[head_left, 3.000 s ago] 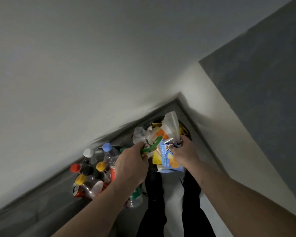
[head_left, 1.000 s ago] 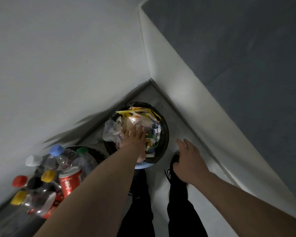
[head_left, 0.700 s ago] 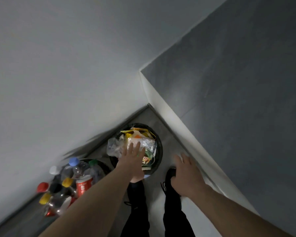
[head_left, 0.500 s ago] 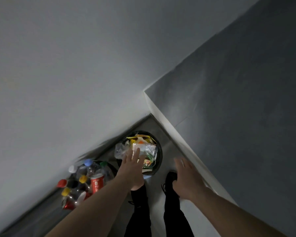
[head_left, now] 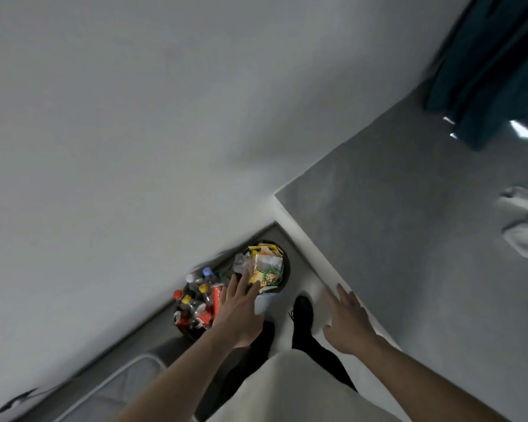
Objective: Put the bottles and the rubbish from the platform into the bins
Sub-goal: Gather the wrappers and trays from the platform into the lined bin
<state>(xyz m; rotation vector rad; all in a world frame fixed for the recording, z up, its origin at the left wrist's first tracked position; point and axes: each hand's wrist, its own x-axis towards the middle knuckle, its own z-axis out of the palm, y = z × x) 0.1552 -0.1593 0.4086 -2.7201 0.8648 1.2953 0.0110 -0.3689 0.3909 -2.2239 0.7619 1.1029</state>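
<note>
Yellow wrappers [head_left: 261, 263] fill the bin [head_left: 286, 271]; left hand [head_left: 237, 312] and right hand [head_left: 349, 325] spread, empty.

A plain white wall [head_left: 134, 132] fills the upper left and meets a narrow grey floor strip [head_left: 153, 330] in a corner. To the right spreads a raised grey surface [head_left: 409, 239] with a white edge — dark teal fabric [head_left: 494, 65] hangs at the top right, blurred. Light is dim and even.

Both bins heaped past rims: wrapper bin [head_left: 285, 271] at frame centre, bottle bin [head_left: 185, 328] lower left of it. Wall [head_left: 104, 147] close behind, platform [head_left: 409, 254] edge right. Platform top mostly bare.
</note>
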